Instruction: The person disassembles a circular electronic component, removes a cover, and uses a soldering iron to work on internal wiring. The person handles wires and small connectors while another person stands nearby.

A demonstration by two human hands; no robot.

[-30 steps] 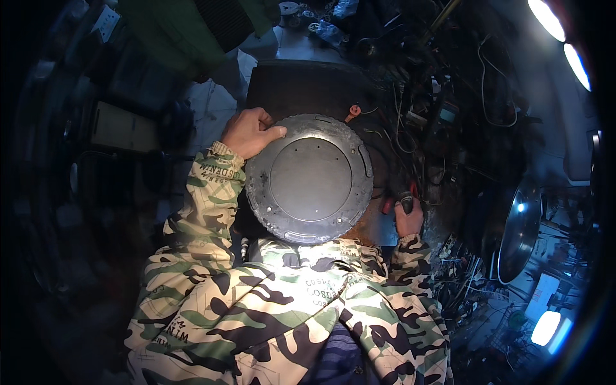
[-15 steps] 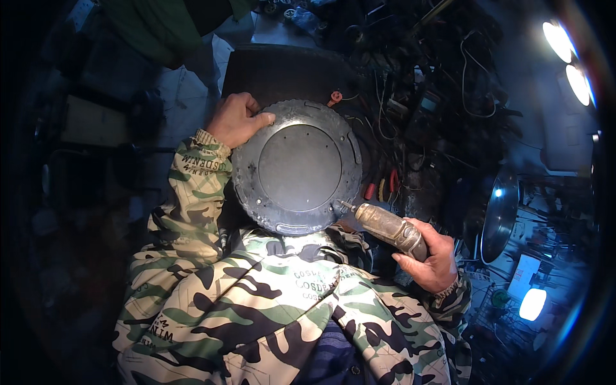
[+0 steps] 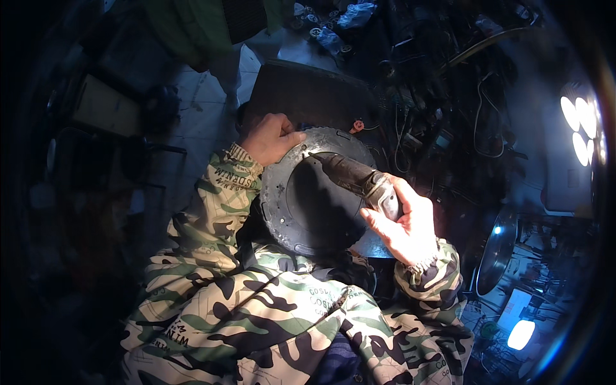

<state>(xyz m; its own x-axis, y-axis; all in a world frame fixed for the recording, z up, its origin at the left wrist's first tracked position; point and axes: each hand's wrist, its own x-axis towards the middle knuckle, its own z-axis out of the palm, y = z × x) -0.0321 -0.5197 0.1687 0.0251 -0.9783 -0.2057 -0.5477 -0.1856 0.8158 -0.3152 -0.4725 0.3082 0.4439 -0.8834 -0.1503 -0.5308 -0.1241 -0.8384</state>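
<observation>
A dark grey round base plate (image 3: pixel 277 192) with a scuffed, notched rim and a smooth inner disc lies in front of my lap. My left hand (image 3: pixel 273 139) grips its far left rim, thumb on top and the other fingers curled, partly hidden. Wrapped round a worn, dirty power screwdriver (image 3: pixel 350 174) is my right hand (image 3: pixel 410 221). The tool reaches across the plate from the right, its tip at the rim near my left thumb. Whether the tip touches a screw is too small to tell. The tool's shadow darkens the inner disc.
Beyond the plate stands a dark flat panel (image 3: pixel 308 96). A person in green clothing (image 3: pixel 186 32) is at the far left. Tangled cables (image 3: pixel 401 131) and a small orange-red part (image 3: pixel 357 126) lie to the far right. A round shiny pan-like dish (image 3: pixel 497 256) stands at the right.
My right hand has carried the power screwdriver from the near right rim across to the far left rim. My left hand keeps its grip on the plate. The whole view has shifted.
</observation>
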